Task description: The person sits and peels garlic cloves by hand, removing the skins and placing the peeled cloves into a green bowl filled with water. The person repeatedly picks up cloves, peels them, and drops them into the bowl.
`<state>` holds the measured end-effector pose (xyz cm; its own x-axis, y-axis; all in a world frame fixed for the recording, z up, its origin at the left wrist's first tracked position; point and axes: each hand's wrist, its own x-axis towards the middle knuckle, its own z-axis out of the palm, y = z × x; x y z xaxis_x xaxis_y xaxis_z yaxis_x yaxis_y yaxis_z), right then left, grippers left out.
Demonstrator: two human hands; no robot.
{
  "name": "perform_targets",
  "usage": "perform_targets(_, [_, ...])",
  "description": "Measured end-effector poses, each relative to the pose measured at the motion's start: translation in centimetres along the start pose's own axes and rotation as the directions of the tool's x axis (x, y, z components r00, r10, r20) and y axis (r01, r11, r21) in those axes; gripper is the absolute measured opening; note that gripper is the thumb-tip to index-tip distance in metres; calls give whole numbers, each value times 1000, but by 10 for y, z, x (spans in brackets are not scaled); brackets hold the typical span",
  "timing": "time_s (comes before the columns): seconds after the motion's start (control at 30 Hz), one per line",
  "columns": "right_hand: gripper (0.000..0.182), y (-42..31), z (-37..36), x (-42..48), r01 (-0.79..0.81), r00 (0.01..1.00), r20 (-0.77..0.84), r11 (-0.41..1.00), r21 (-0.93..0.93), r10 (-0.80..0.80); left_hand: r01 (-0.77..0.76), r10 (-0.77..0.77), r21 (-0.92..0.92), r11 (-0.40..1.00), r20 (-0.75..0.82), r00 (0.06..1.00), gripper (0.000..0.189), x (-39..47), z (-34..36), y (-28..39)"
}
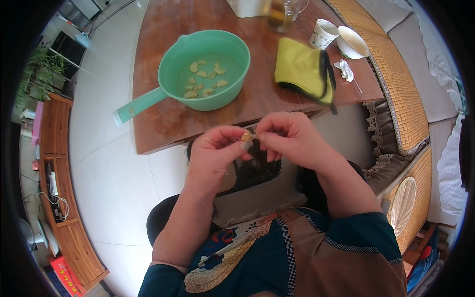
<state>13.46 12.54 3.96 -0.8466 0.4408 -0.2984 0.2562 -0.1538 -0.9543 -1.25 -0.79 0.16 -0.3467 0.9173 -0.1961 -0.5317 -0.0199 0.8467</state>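
Between thumb and fingers my left hand [226, 146] holds a garlic clove [246, 136], near the table's front edge. My right hand [284, 135] meets it from the right, its thumb and forefinger pinched at a thin bit of peel by the clove. Beyond my left hand, a green plastic dipper [207, 104] stands on the wooden table [159, 126], its handle pointing to the left. Several peeled garlic cloves [222, 83] lie in its bottom. Below my hands is a dark container [259, 170], partly hidden by them; its contents cannot be made out.
On the table's right side lie a yellow-green cloth [298, 70] and a crumpled wrapper with a thin stick [346, 71]. Behind them stand a paper cup [323, 35], a white bowl [352, 42] and a glass pitcher [279, 16]. A sofa with woven mats [393, 74] borders the right.
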Motion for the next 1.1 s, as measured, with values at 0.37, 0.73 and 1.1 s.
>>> perform_targets(0.37, [11,0,2,1,4,1000,2,1000,-21,-4,-58,89,397,916,-60,994,17,-1,7,-3])
perform_targets(0.73, [7,2,4,0,30,999,16,999,-45,-29,-6,11,312,950,-13,1000,18,-2,5,1])
perform_targets(1.1, [9,-1,3,0,22,1000,-10,997,72,-21,11,-10,62,998,-4,1000,20,3,0,-2])
